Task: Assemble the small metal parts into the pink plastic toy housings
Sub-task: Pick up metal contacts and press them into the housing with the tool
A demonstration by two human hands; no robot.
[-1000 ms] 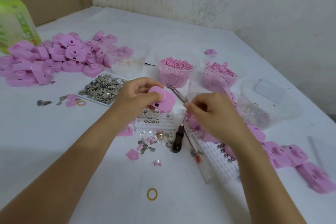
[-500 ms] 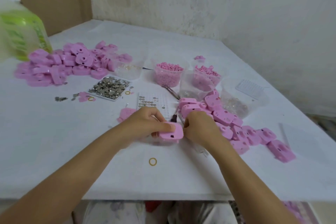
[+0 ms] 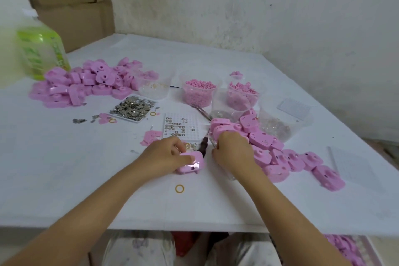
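Two bare hands work at the centre of a white counter (image 3: 64, 168) crowded with toy parts. The left hand (image 3: 165, 155) grips a pink plastic housing (image 3: 192, 164) that rests on the counter just below mid-frame, thumb laid across its top and fingers curled over its far edge. The right hand (image 3: 234, 152), just to the right of the housing, has its fingers bent downward; whether they pinch anything cannot be told. A dark-handled tool (image 3: 204, 146) lies between the two hands.

Above them sits a white grid tray (image 3: 185, 119) with small metal parts in some of its cells, and left of that a shallow tray of loose metal parts (image 3: 133, 108). A heap of pink housings (image 3: 86, 84) fills the upper left beside a green-labelled bottle (image 3: 41, 54). Clear tubs of pink pellets (image 3: 199, 93) stand at upper centre, with tweezers (image 3: 201, 111) lying below them. More housings (image 3: 280, 153) trail from the right hand toward the lower right. A yellow rubber band (image 3: 179, 188) lies alone nearer the counter's front edge.
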